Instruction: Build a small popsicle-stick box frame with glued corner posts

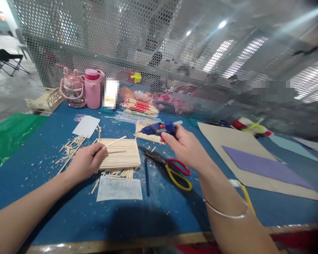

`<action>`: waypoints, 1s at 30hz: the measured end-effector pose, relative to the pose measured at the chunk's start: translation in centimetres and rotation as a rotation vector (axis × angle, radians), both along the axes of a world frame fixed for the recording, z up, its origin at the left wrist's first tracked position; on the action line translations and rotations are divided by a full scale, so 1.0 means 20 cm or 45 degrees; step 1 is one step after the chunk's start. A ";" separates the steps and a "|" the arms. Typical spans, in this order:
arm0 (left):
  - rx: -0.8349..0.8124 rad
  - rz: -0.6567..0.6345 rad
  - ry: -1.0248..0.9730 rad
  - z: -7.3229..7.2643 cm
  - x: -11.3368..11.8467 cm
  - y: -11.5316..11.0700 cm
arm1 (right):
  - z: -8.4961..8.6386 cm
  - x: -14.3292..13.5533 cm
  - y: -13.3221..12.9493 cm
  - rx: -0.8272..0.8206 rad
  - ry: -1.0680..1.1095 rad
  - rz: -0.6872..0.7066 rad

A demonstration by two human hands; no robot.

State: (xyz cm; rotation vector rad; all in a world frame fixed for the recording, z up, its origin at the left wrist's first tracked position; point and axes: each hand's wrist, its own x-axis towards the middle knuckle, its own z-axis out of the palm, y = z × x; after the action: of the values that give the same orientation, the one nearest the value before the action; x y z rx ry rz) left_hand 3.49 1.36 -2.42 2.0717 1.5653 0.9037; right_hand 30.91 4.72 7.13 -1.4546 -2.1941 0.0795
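My left hand (88, 157) is closed, pinching a thin wooden stick (116, 141) that points right over a small platform of wooden sticks (124, 155). Short upright posts stand at the platform's two far corners. In my right hand (184, 143) is a blue hot glue gun (159, 128), its nozzle pointing left near the platform's far right corner. A clear glue stick (177, 122) pokes out of the gun's rear. Behind the nozzle lies a second panel of sticks (149, 135), partly covered by the gun. Loose sticks (123, 173) lie along the platform's near edge.
Scissors (169, 165) with red and yellow handles lie right of the platform, beside a dark blue rod (147, 176). White paper (119, 188) lies in front. Stick scraps (71, 146) are at left. A pink bottle (92, 90) stands before the mesh screen (95, 42); purple sheet (259, 165) at right.
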 end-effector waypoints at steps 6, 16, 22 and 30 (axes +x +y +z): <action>-0.016 -0.003 -0.001 0.00 0.00 0.00 | 0.01 -0.02 0.00 -0.030 -0.005 -0.012; -0.019 -0.008 -0.003 0.00 0.00 0.00 | 0.01 -0.02 0.00 -0.040 -0.031 -0.053; -0.033 -0.010 -0.007 0.00 -0.01 0.00 | 0.01 -0.02 0.00 -0.033 -0.039 -0.056; -0.013 -0.007 0.000 0.01 0.00 0.00 | 0.00 -0.02 0.00 0.076 0.178 -0.130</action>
State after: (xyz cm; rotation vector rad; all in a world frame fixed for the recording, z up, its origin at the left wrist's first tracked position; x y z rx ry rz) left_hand 3.58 1.33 -2.29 2.0681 1.5597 0.8921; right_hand 30.59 4.76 7.17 -1.4790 -1.9915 0.0775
